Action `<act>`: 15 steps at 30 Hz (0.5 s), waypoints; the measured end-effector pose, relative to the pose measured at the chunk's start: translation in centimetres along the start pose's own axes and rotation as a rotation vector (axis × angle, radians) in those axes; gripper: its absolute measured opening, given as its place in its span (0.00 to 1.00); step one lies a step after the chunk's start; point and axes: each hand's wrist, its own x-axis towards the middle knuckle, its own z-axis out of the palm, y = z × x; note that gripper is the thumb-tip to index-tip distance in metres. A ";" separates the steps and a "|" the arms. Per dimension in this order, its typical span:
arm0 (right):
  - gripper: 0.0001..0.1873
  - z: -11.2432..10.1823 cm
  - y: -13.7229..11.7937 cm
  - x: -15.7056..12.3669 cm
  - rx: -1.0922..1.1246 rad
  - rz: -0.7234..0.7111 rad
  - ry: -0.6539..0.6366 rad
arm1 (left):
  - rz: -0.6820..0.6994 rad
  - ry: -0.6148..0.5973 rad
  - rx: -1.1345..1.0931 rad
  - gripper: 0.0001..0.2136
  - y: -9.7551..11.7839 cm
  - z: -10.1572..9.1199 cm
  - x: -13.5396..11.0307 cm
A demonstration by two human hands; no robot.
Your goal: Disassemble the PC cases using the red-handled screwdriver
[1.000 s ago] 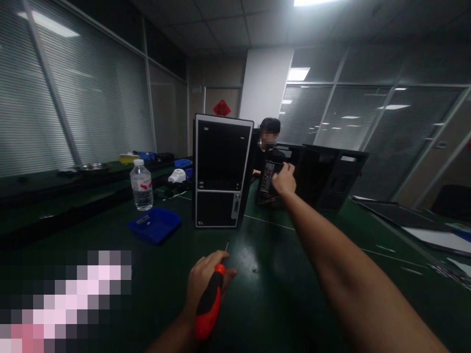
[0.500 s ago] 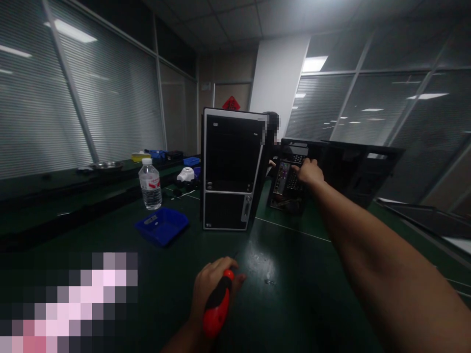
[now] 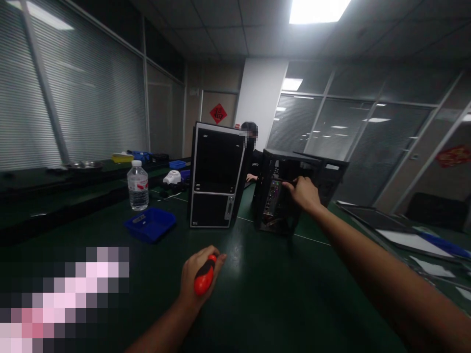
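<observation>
While the left hand (image 3: 200,274) sits closed in a fist around a red-and-black screwdriver (image 3: 204,275) near the front edge of the dark green workbench (image 3: 265,299), the right hand (image 3: 302,194) stretches across the bench, its fingers (image 3: 289,184) curled and hooked onto the rear panel of a black PC tower (image 3: 274,198). The screwdriver's shaft cannot be made out.

In the head view, that tower stands upright toward the far edge of the bench, its ports facing the camera and its body running off to the right. Just left of it stands a second tower, a black case with silver trim (image 3: 217,176), its front panel turned toward the camera. Behind them sits a co-worker (image 3: 250,142) in dark clothing, whose hand (image 3: 251,177) shows just beside the silver-trimmed case.

Further left on the bench lie a blue plastic tray (image 3: 149,224), a clear water bottle with a red label (image 3: 137,186) behind it, and a white plastic part (image 3: 172,177). A lower bench along the left wall carries a steel dish (image 3: 84,165), a yellow tray (image 3: 122,158) and a blue tray (image 3: 177,164). Near the right edge lies a flat dark panel (image 3: 371,219). A pixelated patch (image 3: 62,299) covers the lower left corner.
</observation>
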 end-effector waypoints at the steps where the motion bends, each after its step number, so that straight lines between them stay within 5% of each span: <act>1: 0.28 -0.6 0.4 -0.8 -0.003 -0.003 0.001 | 0.000 0.004 -0.013 0.16 0.0 -0.1 -0.1; 7: 0.28 -2.6 2.3 -3.9 -0.006 -0.004 0.011 | -0.001 0.027 -0.088 0.18 0.2 -0.3 -0.6; 15: 0.26 -3.2 3.1 -4.5 -0.020 0.007 -0.001 | -0.029 0.055 -0.140 0.21 0.1 -0.4 -0.7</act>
